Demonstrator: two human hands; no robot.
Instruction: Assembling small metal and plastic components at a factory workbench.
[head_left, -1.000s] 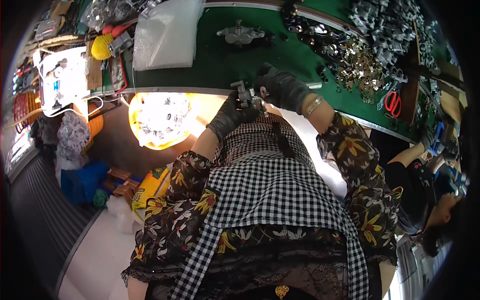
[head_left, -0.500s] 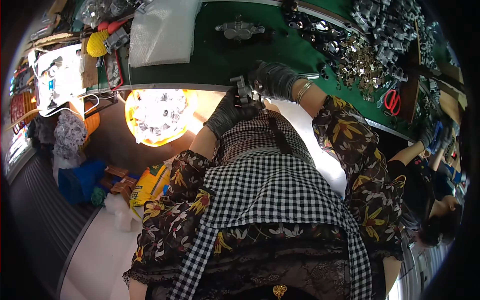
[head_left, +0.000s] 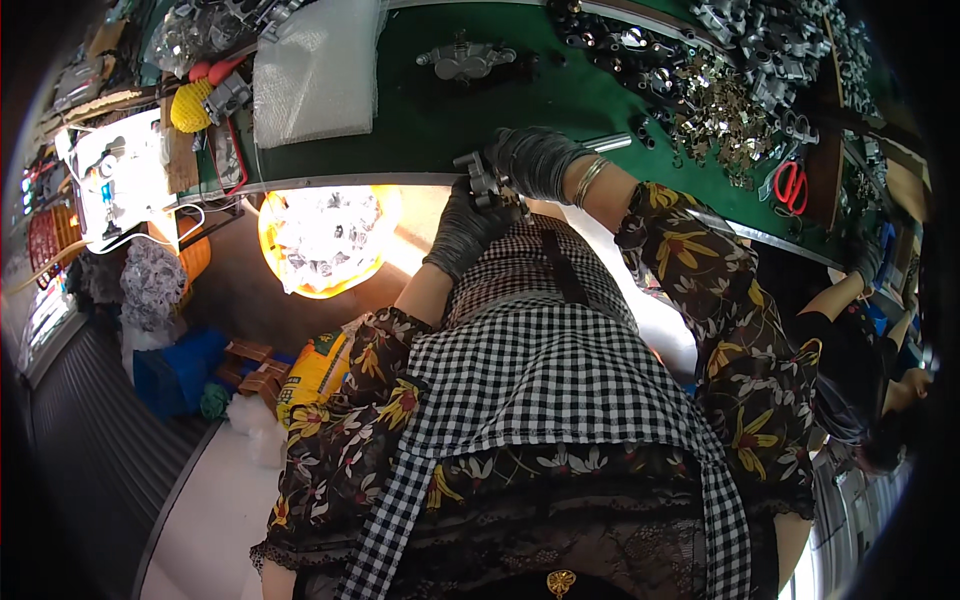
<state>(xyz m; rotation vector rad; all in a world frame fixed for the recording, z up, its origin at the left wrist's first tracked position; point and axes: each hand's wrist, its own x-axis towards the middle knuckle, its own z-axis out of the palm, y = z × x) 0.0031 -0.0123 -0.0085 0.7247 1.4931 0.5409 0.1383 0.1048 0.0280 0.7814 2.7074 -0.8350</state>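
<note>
In front of my apron, at the bench's near edge, I hold a grey metal brake caliper (head_left: pixel 482 180). My left hand (head_left: pixel 466 232), in a dark glove, is closed round it from below. The gloved right hand (head_left: pixel 535 162) has its curled fingers against the right side of the same part; its fingertips are partly hidden. Just right of that hand a shiny metal rod (head_left: pixel 607 143) lies on the green bench top (head_left: pixel 410 120). Farther back rests another caliper (head_left: pixel 466 62), with its bracket shape facing me.
Black sleeves, small brass-coloured clips (head_left: pixel 720 125) and grey castings (head_left: pixel 770 45) are heaped at the right, near red-handled scissors (head_left: pixel 791 187). Bubble wrap (head_left: pixel 315 85) lies at the left. An orange tub (head_left: pixel 268 245) of parts stands below the bench. A co-worker (head_left: pixel 850 365) is at the right.
Both hands still hold the caliper, with the right hand shifted slightly left. More of the metal rod shows beside it. The whole view has turned a little.
</note>
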